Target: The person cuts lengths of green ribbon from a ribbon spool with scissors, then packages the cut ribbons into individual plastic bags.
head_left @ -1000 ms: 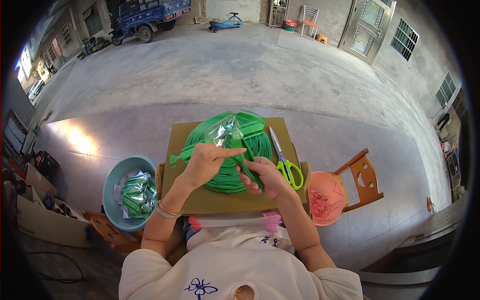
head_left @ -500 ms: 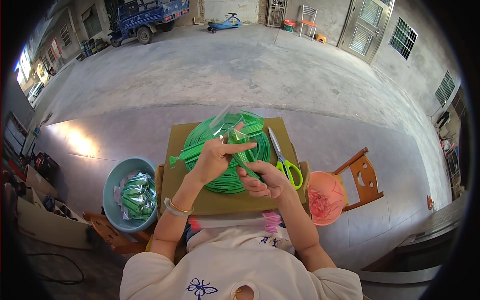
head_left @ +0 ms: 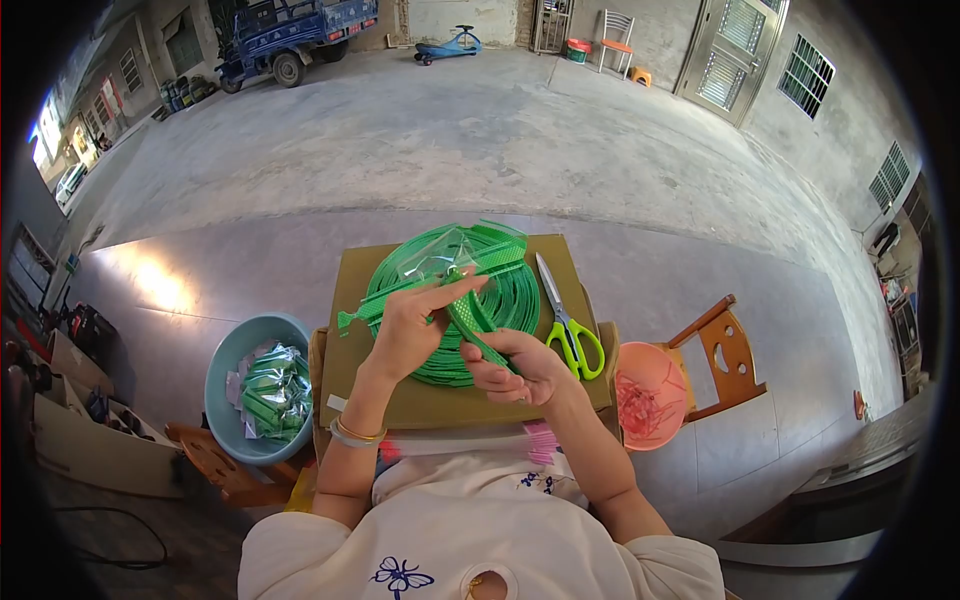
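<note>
A large coil of green strip point(head_left: 520, 300) lies on the brown board point(head_left: 360, 400) before me. Above it, my left hand point(head_left: 412, 325) is closed on a clear plastic bag point(head_left: 430, 255), its index finger stretched across the green strip piece. My right hand point(head_left: 520, 367) grips the lower end of that folded green strip piece point(head_left: 468, 315), whose upper end is at the bag. The exact contact under the left fingers is hidden. Scissors point(head_left: 571, 335) with yellow-green handles lie right of the coil. A flat green strip crosses the coil.
A blue basin point(head_left: 218, 400) with bagged green pieces stands at left. At right are a pink basin point(head_left: 670, 425) with reddish scraps and a wooden chair point(head_left: 735, 350). Clear bags with pink edges point(head_left: 460, 443) lie by my lap. A blue truck point(head_left: 290, 35) stands far off.
Both hands have shifted slightly left, the left one also downward. The clear bag has dropped lower and lies flatter over the coil, and more of the green strip piece shows between the hands.
</note>
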Available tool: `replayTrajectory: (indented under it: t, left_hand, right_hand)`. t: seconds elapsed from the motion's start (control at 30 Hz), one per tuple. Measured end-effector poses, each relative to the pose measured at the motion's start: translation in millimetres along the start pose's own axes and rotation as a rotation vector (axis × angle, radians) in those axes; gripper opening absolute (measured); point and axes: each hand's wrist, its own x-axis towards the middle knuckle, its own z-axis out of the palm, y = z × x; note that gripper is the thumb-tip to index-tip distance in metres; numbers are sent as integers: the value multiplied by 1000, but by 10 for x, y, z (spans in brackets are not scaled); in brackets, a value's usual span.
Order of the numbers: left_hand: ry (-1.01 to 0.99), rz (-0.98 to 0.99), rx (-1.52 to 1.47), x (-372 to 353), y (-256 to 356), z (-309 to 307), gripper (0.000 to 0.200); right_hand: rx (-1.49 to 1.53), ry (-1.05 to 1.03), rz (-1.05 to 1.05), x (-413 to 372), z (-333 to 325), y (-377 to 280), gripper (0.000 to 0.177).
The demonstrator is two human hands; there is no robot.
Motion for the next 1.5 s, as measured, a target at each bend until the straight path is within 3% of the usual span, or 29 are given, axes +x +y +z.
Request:
replayTrajectory:
  t: [0.07, 0.17, 0.37, 0.47, 0.5, 0.67, 0.9, 1.0, 1.1, 1.17, 1.3, 1.5]
  left_hand:
    - [-111, -31, -99, -7, -21, -59, 42]
    - [-216, -110, -149, 11, 64, -213, 38]
    - [-210, -118, -34, 10, 92, -237, 35]
    - [-321, -179, -79, -4, 105, -224, 39]
    - [-368, -213, -133, -9, 109, -223, 41]
    - [-234, 10, 4, -15, 3, -215, 52]
    - [-42, 138, 118, -25, 94, -109, 58]
    - [-107, 53, 70, -53, 184, -107, 56]
    - [-46, -193, -492, -111, 85, -92, 51]
    - [-27, -89, -538, -89, 67, -108, 46]
    - [-40, -100, -790, -83, 6, -188, 39]
    - [36, -182, -594, -65, 91, -207, 23]
  right_hand:
    - [158, -177, 106, 13, -103, -3, 24]
    - [248, -169, 75, -3, -115, -7, 23]
    - [-413, 429, -280, 63, 287, 127, 27]
    - [-461, 467, -220, 73, 353, 159, 29]
    - [-388, 372, -160, 55, 324, 138, 29]
    - [-59, 38, 76, 11, 60, 36, 30]
    - [-79, 181, -176, 44, 142, 80, 31]
    - [-213, 285, -234, 42, 253, 123, 31]
    - [-360, 344, -247, 30, 295, 117, 30]
    - [-364, 312, -245, 17, 292, 104, 30]
    - [-351, 312, -223, 9, 281, 115, 30]
    - [-393, 355, -227, 12, 351, 142, 30]
